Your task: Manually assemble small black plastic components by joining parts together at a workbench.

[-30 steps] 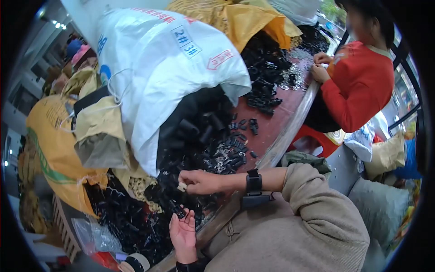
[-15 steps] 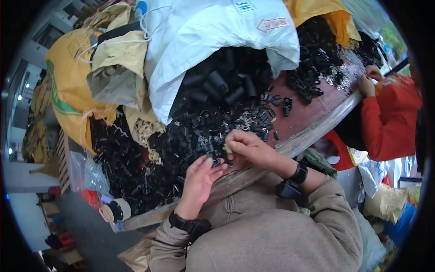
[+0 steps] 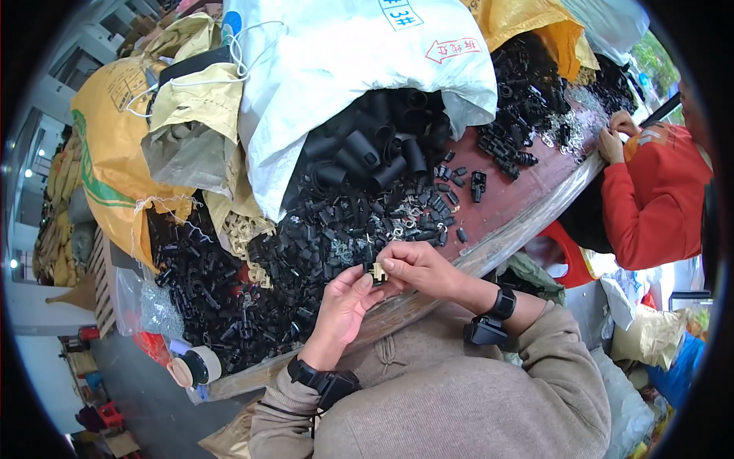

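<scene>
Both my hands meet above the near edge of the heaped table. My right hand [image 3: 422,268] is closed, pinching a small pale-yellow plastic piece [image 3: 378,271] between thumb and fingers. Against the underside of that piece, my left hand [image 3: 342,307] is closed too, thumb against fingertips. A dark bit shows there, mostly hidden by the fingers, too small to name. Just beyond lie small black plastic parts [image 3: 306,256] in a wide heap, with silvery metal pieces [image 3: 409,228] scattered among them.
A white woven sack [image 3: 344,46] spills large black tubes [image 3: 358,153]. Yellow sacks [image 3: 122,153] stand at left, with pale-yellow pieces [image 3: 241,233] spilling nearby. A wooden rail [image 3: 527,210] edges the table. A lidded cup [image 3: 200,366] sits at its left corner. A person in red [image 3: 654,191] works at right.
My two hands have come together, bringing the pale-yellow piece in my right hand against what my left fingers hold. The view has shifted slightly.
</scene>
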`<state>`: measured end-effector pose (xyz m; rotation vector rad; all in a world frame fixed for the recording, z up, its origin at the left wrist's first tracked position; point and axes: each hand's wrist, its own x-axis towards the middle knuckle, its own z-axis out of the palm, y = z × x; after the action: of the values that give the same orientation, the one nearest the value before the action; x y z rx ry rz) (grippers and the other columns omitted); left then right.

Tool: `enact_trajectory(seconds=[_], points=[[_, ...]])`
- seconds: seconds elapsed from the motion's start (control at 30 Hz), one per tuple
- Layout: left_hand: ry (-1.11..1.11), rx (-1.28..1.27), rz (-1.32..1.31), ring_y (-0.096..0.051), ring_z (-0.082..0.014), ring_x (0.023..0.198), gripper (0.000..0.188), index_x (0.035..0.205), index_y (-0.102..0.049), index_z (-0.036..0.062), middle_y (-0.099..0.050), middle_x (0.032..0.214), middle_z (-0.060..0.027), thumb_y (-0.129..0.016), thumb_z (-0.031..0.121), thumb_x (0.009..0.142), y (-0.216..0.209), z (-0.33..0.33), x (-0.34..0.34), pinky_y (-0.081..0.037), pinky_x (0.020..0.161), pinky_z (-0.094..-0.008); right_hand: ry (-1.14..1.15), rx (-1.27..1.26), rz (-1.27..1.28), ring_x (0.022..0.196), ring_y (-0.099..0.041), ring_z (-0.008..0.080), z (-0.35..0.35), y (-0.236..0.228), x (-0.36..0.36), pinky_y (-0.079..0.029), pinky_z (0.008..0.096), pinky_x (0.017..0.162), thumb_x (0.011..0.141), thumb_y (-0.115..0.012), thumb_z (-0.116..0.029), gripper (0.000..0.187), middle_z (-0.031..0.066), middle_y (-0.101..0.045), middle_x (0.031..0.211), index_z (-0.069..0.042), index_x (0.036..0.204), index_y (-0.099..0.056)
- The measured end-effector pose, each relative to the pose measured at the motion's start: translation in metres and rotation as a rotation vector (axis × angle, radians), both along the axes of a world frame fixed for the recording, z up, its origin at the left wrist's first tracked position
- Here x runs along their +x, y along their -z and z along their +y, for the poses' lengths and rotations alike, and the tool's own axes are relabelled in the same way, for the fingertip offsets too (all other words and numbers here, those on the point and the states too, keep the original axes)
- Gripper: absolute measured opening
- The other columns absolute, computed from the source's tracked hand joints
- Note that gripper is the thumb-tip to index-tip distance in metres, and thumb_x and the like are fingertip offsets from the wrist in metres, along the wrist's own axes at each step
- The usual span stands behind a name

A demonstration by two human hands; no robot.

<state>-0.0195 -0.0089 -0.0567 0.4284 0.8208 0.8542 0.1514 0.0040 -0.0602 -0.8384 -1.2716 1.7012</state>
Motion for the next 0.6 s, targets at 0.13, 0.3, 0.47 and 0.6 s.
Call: enact_trajectory(seconds=[0.13, 0.3, 0.47, 0.6], points=[[0.052, -0.004, 0.010, -0.058, -0.0138, 0.078, 0.020, 0.097, -0.051, -0.0002, -0.057, 0.091, -0.0068, -0.054, 0.011, 0.081, 0.004, 0.005, -0.001, -0.050, 0.068, -0.0249, 0.050, 0.040, -0.046, 0.051, -0.037, 0.0017, -0.001, 0.003, -0.008, -0.033, 0.0176, 0.046, 0.088, -0.044, -0.018, 0.018, -0.0044, -0.042, 0.058, -0.003, 0.080, -0.047], [0.096, -0.031, -0.005, -0.060, -0.0194, 0.077, 0.019, 0.095, -0.052, -0.0001, -0.058, 0.089, -0.0094, -0.055, 0.012, 0.080, 0.003, 0.008, -0.002, -0.052, 0.069, -0.0282, 0.159, 0.052, -0.106, 0.052, -0.039, 0.0023, -0.004, 0.000, -0.008, -0.035, 0.0191, 0.047, 0.085, -0.048, -0.017, 0.014, -0.0033, -0.044, 0.059, -0.003, 0.082, -0.047], [0.152, -0.034, -0.009, -0.058, -0.0154, 0.078, 0.015, 0.091, -0.054, 0.0012, -0.058, 0.087, -0.0077, -0.055, 0.012, 0.081, 0.001, 0.011, -0.001, -0.049, 0.067, -0.0230, 0.178, 0.151, -0.339, 0.051, -0.046, 0.0105, -0.015, -0.006, 0.004, -0.039, 0.0251, 0.048, 0.080, -0.055, -0.017, 0.015, 0.0030, -0.049, 0.062, -0.005, 0.085, -0.047], [0.137, -0.039, -0.020, -0.060, -0.0207, 0.078, 0.017, 0.092, -0.051, -0.0008, -0.058, 0.089, -0.0131, -0.054, 0.012, 0.081, 0.003, 0.013, -0.007, -0.051, 0.067, -0.0252, 0.387, 0.673, -1.041, 0.059, -0.050, 0.0261, -0.014, 0.000, 0.056, -0.040, 0.0325, 0.052, 0.072, -0.059, -0.019, 0.022, 0.0099, -0.048, 0.067, -0.004, 0.082, -0.046]])
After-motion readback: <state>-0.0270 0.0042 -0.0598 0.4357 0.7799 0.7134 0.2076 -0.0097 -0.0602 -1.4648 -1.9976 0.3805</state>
